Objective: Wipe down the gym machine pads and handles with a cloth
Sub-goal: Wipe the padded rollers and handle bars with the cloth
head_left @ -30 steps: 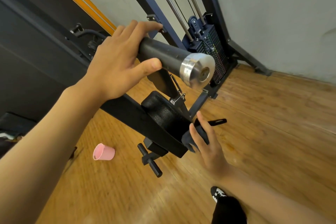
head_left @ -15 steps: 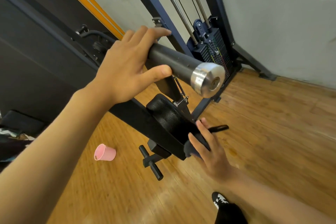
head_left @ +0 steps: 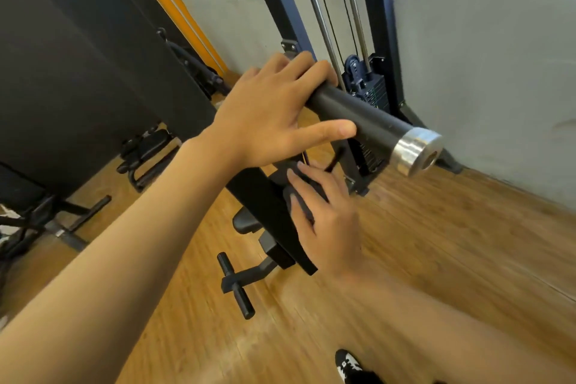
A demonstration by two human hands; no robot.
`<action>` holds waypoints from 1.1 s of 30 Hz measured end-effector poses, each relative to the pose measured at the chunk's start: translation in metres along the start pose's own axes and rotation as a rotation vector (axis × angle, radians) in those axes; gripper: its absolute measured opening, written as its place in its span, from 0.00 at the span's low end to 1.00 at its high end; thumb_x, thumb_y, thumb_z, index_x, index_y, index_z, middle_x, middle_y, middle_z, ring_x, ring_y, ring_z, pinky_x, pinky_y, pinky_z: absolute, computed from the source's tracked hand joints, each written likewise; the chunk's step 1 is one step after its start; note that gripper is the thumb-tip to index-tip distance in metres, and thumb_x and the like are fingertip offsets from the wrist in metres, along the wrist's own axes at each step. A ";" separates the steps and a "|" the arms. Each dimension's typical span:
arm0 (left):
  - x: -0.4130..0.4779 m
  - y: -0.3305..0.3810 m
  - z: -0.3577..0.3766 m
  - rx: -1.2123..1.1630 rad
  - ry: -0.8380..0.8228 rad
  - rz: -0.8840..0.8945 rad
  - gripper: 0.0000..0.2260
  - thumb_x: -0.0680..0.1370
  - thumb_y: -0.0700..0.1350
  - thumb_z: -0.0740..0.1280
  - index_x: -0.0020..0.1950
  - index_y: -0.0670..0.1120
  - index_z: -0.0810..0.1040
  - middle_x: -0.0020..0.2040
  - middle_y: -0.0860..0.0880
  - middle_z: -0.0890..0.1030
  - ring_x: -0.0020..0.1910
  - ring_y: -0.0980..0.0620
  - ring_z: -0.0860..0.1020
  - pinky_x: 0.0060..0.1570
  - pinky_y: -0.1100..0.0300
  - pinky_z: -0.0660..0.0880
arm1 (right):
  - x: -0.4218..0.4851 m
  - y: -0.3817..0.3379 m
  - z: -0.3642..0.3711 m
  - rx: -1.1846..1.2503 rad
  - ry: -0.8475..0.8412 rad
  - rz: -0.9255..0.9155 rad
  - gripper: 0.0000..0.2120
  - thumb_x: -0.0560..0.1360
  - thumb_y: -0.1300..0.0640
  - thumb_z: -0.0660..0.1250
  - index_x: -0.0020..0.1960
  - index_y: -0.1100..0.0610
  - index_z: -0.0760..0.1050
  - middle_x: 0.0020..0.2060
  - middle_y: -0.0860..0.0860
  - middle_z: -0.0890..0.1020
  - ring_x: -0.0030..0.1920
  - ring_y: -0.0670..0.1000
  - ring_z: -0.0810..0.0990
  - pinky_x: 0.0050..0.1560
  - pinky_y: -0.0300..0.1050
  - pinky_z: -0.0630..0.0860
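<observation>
Left hand (head_left: 268, 115) fingers (head_left: 299, 68) wrap the bar (head_left: 364, 121), likely steadying it; right hand (head_left: 330, 221) clasps the cloth (head_left: 307, 201) against the frame (head_left: 258, 196)

Your L hand (head_left: 265, 115) grips the black bar (head_left: 367, 121), fingers over the top, thumb along the side, pointing to its silver cap (head_left: 416, 153). Just below, your R hand (head_left: 330, 221) pinches a dark cloth (head_left: 299, 199) btwn thumb & fingers, pressed to the machine's black arm (head_left: 265, 196). Weight stack (head_left: 374, 87) sits behind, by the wall (head_left: 483, 72). Peg (head_left: 237, 287) is under the arm; shoe (head_left: 347, 363) at bottom on the wood floor (head_left: 467, 243).
</observation>
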State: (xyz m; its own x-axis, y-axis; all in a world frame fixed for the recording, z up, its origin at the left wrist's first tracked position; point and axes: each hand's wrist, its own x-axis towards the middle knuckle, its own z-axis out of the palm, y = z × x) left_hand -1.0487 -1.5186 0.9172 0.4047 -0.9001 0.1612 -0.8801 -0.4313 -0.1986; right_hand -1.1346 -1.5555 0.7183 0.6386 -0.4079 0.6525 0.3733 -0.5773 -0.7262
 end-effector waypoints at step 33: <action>0.016 -0.029 0.014 0.079 0.053 0.038 0.39 0.75 0.79 0.43 0.64 0.51 0.74 0.58 0.52 0.76 0.50 0.50 0.70 0.48 0.52 0.66 | -0.030 0.055 0.014 -0.084 -0.094 -0.190 0.17 0.85 0.55 0.63 0.73 0.51 0.70 0.76 0.57 0.66 0.78 0.61 0.65 0.71 0.56 0.73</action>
State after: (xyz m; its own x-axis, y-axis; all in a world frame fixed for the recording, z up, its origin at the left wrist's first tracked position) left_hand -1.0133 -1.5213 0.9122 0.3558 -0.9123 0.2030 -0.8714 -0.4023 -0.2807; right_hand -1.1235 -1.5649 0.6561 0.6239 -0.2205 0.7497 0.4380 -0.6958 -0.5692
